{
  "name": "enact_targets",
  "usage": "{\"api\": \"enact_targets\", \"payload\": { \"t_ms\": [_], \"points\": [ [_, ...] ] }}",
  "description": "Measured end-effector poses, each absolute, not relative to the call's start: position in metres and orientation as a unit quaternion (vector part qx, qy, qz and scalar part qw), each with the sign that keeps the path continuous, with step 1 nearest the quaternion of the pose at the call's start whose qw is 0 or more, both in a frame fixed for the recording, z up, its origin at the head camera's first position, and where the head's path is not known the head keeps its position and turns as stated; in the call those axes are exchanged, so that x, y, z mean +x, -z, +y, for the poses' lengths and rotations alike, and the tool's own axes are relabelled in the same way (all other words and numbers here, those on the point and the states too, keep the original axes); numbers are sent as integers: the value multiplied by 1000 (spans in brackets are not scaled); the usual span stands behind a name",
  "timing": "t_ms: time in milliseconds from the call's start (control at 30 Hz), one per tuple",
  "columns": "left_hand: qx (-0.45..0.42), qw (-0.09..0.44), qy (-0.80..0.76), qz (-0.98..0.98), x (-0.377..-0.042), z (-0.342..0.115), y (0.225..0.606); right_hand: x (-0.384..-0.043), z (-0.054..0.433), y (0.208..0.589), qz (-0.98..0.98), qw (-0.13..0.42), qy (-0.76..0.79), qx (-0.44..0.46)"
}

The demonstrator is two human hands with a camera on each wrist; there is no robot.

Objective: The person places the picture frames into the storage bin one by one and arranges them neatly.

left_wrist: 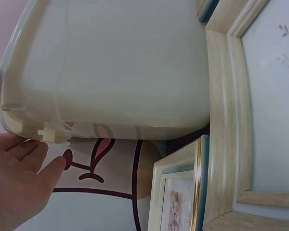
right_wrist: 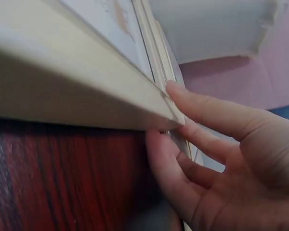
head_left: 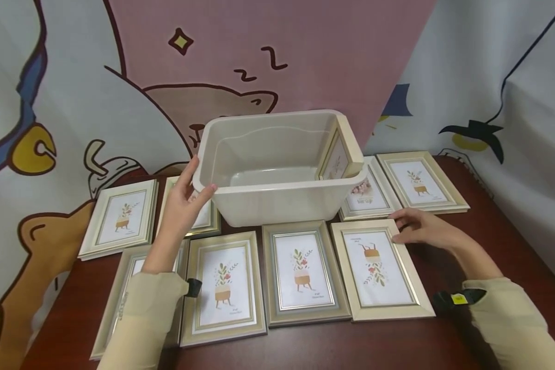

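A cream plastic bin [head_left: 277,203] stands at the middle of the table. My left hand [head_left: 180,205] grips its left end, thumb over the front corner of the rim and fingers along the outside. In the left wrist view those fingers [left_wrist: 31,156] lie beneath the rim. One picture frame [head_left: 335,154] stands on edge inside the bin against its right wall. My right hand [head_left: 425,228] pinches the upper right corner of a cream picture frame [head_left: 379,311], whose plant print is upside down. The right wrist view has the thumb [right_wrist: 197,103] on top and a fingertip at the lower edge.
Two more picture frames, one beige [head_left: 194,329] and one grey-brown [head_left: 305,317], lie in the front row. Others lie at the far left [head_left: 90,246], under my left forearm [head_left: 141,308], and at the back right [head_left: 453,203]. A patterned cloth [head_left: 305,51] hangs behind the dark wooden table [head_left: 351,349].
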State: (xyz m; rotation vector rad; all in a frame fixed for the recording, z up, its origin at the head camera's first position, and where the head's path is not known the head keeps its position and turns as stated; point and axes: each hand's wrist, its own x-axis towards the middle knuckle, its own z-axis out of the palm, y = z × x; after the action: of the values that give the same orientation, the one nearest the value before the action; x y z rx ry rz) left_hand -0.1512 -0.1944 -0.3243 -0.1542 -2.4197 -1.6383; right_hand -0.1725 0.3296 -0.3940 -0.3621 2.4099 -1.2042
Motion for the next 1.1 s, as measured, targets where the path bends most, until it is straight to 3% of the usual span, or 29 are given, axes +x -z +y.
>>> {"api": "enact_targets", "payload": {
  "t_ms": [633, 1100],
  "points": [
    [-47, 113, 534, -837, -148, -193, 323, -174, 315, 384, 901, 188, 367, -133],
    [-53, 120, 540, -831, -148, -192, 324, -170, 331, 382, 844, 243, 473, -74]
  ]
}}
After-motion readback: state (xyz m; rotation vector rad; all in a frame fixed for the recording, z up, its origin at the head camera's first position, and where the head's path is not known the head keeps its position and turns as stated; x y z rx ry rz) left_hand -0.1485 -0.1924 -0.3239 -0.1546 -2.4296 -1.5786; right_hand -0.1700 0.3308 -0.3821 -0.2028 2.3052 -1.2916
